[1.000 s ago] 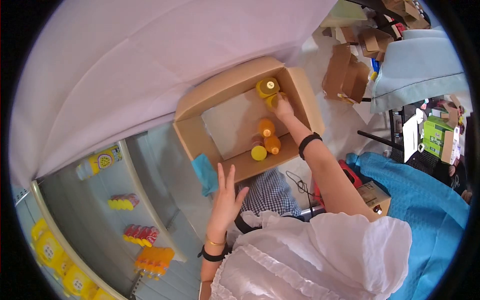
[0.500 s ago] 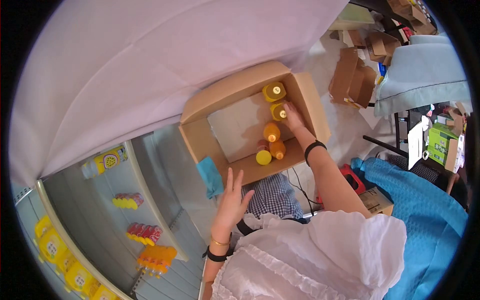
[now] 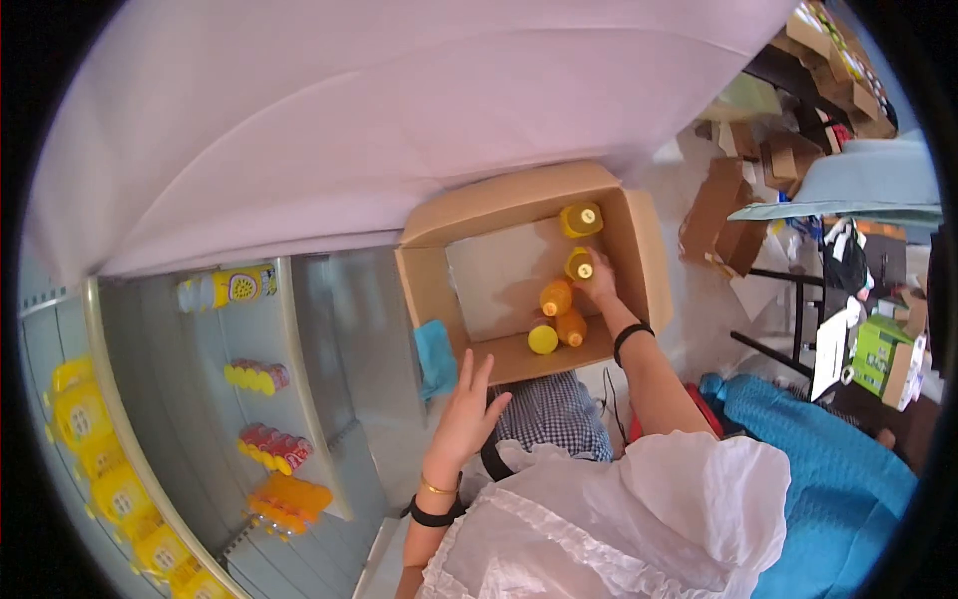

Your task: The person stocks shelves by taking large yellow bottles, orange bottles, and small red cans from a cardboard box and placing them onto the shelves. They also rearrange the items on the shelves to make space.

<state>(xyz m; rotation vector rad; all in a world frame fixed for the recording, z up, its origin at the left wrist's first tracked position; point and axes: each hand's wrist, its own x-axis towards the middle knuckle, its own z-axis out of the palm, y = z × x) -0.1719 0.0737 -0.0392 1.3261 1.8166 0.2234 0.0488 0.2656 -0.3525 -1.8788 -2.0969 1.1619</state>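
The person's right hand (image 3: 602, 287) reaches into an open cardboard box (image 3: 431, 292), its fingers curled around a yellow-capped bottle (image 3: 581, 266) that stands upright near the box's right wall. Whether the grip is fully closed cannot be told at this size. Another yellow bottle (image 3: 581, 219) stands at twelve o'clock from the held one, in the box's far corner. At seven o'clock from it, three more bottles (image 3: 556, 317) cluster against the near wall. The left hand (image 3: 464, 417) hangs outside the box at six o'clock from it, fingers spread and holding nothing, just beside a blue cloth (image 3: 436, 356) on the box's near left corner.
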